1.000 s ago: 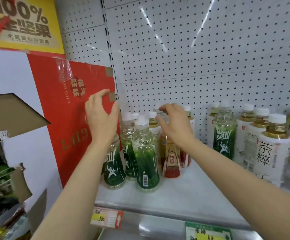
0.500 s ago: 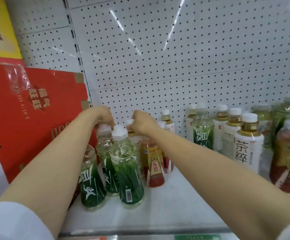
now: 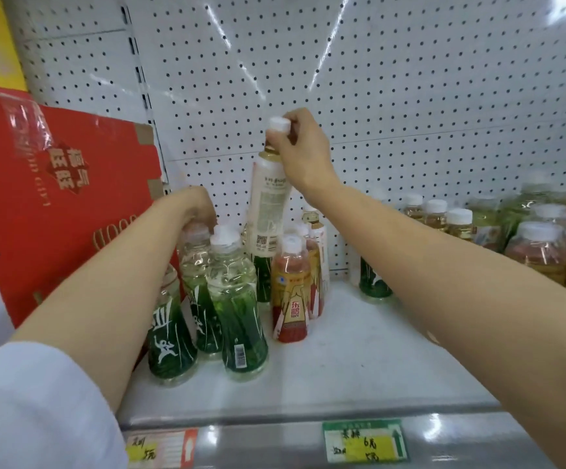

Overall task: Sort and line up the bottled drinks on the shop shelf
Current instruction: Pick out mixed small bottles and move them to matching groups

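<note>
Right hand (image 3: 303,154) is gripping the neck of a white-label bottle (image 3: 268,201), holding it tilted in the air above the shelf (image 3: 359,363). Left hand (image 3: 196,204) is reaching behind the green bottles (image 3: 237,309) at left; its fingers are hidden, grip unclear. Orange bottle (image 3: 290,292) is standing just beside them.

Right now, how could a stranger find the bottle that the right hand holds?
Look at the white pegboard wall behind the shelf. The white-label bottle hangs before it, gripped near its cap by the right hand. It alone is lifted off the shelf.
</note>
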A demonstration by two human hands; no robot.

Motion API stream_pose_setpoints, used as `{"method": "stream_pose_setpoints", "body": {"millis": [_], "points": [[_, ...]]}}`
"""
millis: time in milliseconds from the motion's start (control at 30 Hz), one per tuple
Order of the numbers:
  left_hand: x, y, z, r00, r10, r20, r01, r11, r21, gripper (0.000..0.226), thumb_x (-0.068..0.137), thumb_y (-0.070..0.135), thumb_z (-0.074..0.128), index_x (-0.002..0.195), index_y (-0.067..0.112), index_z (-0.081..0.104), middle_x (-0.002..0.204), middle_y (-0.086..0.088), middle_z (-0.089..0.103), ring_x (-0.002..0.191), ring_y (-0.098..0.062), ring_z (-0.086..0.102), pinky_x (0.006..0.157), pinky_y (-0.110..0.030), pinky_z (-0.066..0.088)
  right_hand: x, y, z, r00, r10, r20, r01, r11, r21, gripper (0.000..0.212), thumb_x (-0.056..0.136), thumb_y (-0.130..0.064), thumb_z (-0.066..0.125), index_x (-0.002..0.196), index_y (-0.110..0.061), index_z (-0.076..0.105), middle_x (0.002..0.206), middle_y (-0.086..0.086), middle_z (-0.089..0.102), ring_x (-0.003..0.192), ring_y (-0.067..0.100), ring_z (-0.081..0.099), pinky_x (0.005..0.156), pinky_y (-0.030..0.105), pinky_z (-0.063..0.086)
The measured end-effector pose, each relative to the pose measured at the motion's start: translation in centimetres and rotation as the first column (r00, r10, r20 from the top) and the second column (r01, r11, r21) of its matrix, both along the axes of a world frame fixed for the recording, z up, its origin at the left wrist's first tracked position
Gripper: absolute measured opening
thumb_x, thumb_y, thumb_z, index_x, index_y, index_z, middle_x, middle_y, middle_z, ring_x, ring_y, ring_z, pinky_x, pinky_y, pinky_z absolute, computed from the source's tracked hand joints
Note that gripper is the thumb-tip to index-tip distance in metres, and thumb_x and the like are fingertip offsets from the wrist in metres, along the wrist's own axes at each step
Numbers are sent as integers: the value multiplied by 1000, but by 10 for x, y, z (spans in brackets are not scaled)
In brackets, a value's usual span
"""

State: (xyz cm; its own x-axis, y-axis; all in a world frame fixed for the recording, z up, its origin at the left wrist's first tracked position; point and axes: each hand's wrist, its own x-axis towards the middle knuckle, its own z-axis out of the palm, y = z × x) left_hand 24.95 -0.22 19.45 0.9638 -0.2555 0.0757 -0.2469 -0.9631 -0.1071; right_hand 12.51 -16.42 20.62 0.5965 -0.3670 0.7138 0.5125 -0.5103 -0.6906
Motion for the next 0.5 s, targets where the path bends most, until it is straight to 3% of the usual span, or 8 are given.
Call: {"method": "stream_pose_setpoints", "body": {"millis": [100,200,333,500], "points": [[-1,-6,0,999,22,40,-27,993,116,38,95,28,62,130,11,63,133,-6,62,118,-26,60,93,-36,48,-10,-5,16,992,71,102,-85,986,140,23,95,-20,57,114,-10,52,102,7,68,88,17,65,84,35,54],[-6,-10,0,999,25,20,-28,989,146,42,100,29,55,133,3,58,137,-12,58,123,-28,56,100,-38,46,-25,-8,30,965,158,208,-198,962,188,11,95,-15,57,104,-14,51,98,13,69,84,21,69,84,45,58],[-7,-12,-3,999,37,22,-37,999,39,39,101,22,55,127,-5,57,132,-17,59,117,-30,59,97,-37,47,-55,-18,43,930,166,327,-244,946,214,7,97,-13,55,101,-10,50,95,17,67,82,25,68,78,52,58],[0,-7,0,994,28,110,-9,985,-171,42,99,27,60,119,-10,61,118,-20,64,108,-35,62,94,-41,49,-94,-42,50,916,124,382,-233,939,254,10,97,-11,55,102,-5,48,86,12,62,76,21,66,72,48,61]]}}
